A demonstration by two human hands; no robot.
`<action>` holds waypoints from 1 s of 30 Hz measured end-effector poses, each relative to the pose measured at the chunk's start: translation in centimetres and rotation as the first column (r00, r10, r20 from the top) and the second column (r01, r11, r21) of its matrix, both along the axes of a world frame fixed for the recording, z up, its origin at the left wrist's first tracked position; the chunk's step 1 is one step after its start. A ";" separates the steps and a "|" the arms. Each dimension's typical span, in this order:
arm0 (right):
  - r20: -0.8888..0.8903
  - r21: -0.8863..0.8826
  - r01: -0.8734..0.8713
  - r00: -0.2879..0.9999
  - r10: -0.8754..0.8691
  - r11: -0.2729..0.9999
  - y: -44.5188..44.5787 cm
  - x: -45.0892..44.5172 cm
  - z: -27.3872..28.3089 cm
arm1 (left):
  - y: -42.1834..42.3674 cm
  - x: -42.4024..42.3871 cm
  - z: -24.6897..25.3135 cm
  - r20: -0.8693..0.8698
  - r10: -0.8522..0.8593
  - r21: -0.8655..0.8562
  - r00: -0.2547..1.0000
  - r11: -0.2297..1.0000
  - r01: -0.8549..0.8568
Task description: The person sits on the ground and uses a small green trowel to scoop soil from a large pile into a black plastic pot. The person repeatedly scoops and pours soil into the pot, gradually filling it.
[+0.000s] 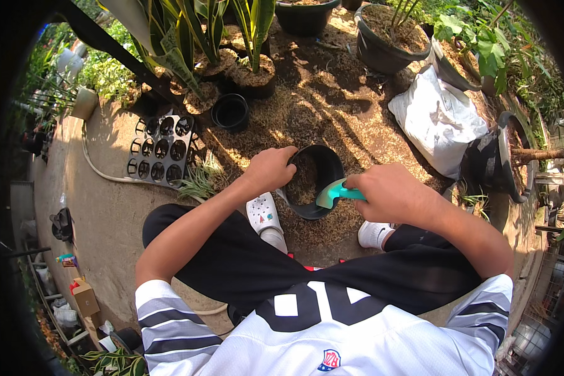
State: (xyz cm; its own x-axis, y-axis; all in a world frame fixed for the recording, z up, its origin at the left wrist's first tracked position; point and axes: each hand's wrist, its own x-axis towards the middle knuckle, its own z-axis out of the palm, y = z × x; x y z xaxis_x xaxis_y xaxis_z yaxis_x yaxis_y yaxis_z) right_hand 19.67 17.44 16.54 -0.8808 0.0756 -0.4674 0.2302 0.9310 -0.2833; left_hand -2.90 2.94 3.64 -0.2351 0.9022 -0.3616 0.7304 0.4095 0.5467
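Note:
A black plastic plant pot [333, 162] stands between my feet, tilted a little, with brown soil mix [305, 181] inside. My left hand [271, 168] grips its left rim, thumb at the edge. In my right hand [383, 191] is the turquoise handle of a small hand trowel [331, 193], whose blade reaches over the pot's right inner side. Loose brown soil mix with husk-like bits [301, 117] covers the ground around the pot.
Beyond are an empty black pot [230, 113], potted snake plants [256, 37] and a black planter [385, 56]. A white sack [439, 122] lies right; a black cell tray [160, 150], uprooted spider plant [199, 181] and hose [94, 164] lie left.

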 end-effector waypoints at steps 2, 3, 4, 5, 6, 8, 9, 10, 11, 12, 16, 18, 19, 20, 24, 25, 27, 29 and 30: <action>-0.005 0.017 -0.008 1.000 0.008 1.000 0.0 0.1 -0.3 | -0.1 0.1 -0.2 -0.013 -0.009 0.004 1.000 1.000 0.009; 0.006 0.026 -0.021 1.000 0.021 0.999 0.1 0.0 -0.2 | -0.2 0.2 -0.3 -0.024 -0.018 0.030 1.000 0.999 0.019; 0.017 0.035 -0.034 0.999 0.033 0.999 0.1 0.0 -0.3 | -0.3 0.2 -0.5 -0.035 -0.027 0.056 0.999 0.998 0.029; -0.021 0.027 -0.032 0.999 0.033 0.999 0.1 0.1 -0.3 | -0.4 0.2 -0.6 -0.035 -0.029 0.056 0.999 0.998 0.031; -0.059 0.021 -0.030 0.998 0.031 0.999 0.1 0.2 -0.4 | -0.3 0.2 -0.5 -0.035 -0.031 0.059 0.999 0.998 0.034; -0.119 0.016 -0.035 0.992 0.037 0.999 0.1 0.3 -0.5 | -0.2 0.2 -0.5 -0.034 -0.030 0.058 0.999 0.998 0.032; -0.142 0.018 -0.043 0.989 0.045 0.999 0.0 0.3 -0.6 | -0.1 0.1 -0.5 -0.032 -0.027 0.052 0.999 0.998 0.028; -0.164 0.020 -0.051 0.985 0.054 0.999 0.0 0.3 -0.7 | -0.1 0.1 -0.5 -0.031 -0.023 0.047 0.999 0.999 0.024; -0.159 0.024 -0.050 0.986 0.053 0.998 0.1 0.3 -0.8 | -0.1 0.1 -0.5 -0.032 -0.024 0.046 0.999 0.999 0.026; -0.154 0.028 -0.051 0.987 0.055 0.998 0.1 0.2 -0.8 | 0.0 0.0 -0.4 -0.033 -0.025 0.045 0.999 0.999 0.026; -0.054 0.048 -0.052 0.997 0.055 0.997 0.1 0.0 -0.2 | 0.0 0.0 0.1 -0.032 -0.016 0.048 0.999 0.999 0.017; -0.090 0.035 -0.030 0.995 0.033 0.999 0.1 0.0 -0.3 | 0.0 0.0 0.2 -0.021 0.000 0.027 1.000 1.000 0.001; -0.109 0.027 -0.019 0.994 0.022 0.999 0.0 0.0 -0.3 | 0.0 0.0 0.2 -0.016 0.008 0.016 1.000 1.000 -0.007; -0.113 0.035 -0.013 0.993 0.017 0.999 0.0 -0.1 -0.4 | 0.0 -0.1 0.2 -0.022 0.009 0.022 1.000 1.000 -0.008; -0.163 0.036 0.023 0.987 -0.017 0.999 -0.1 0.0 -1.0 | 0.0 -0.1 0.5 -0.013 0.023 0.030 1.000 0.999 -0.022; -0.184 0.029 0.034 0.983 -0.028 0.999 -0.2 0.0 -1.1 | 0.0 -0.2 0.7 -0.004 0.029 0.026 1.000 0.999 -0.029; -0.109 -0.008 0.003 0.994 -0.004 1.000 0.0 0.0 -1.1 | -0.1 -0.2 0.7 -0.002 0.036 0.060 0.999 0.998 -0.036; -0.067 -0.036 0.009 0.998 -0.012 0.999 0.1 0.0 -1.0 | 0.0 -0.2 0.8 0.008 0.040 0.074 0.999 0.996 -0.040; -0.062 -0.046 0.029 0.998 -0.032 0.998 0.1 0.0 -0.7 | 0.0 -0.1 0.8 0.018 0.040 0.069 0.999 0.997 -0.042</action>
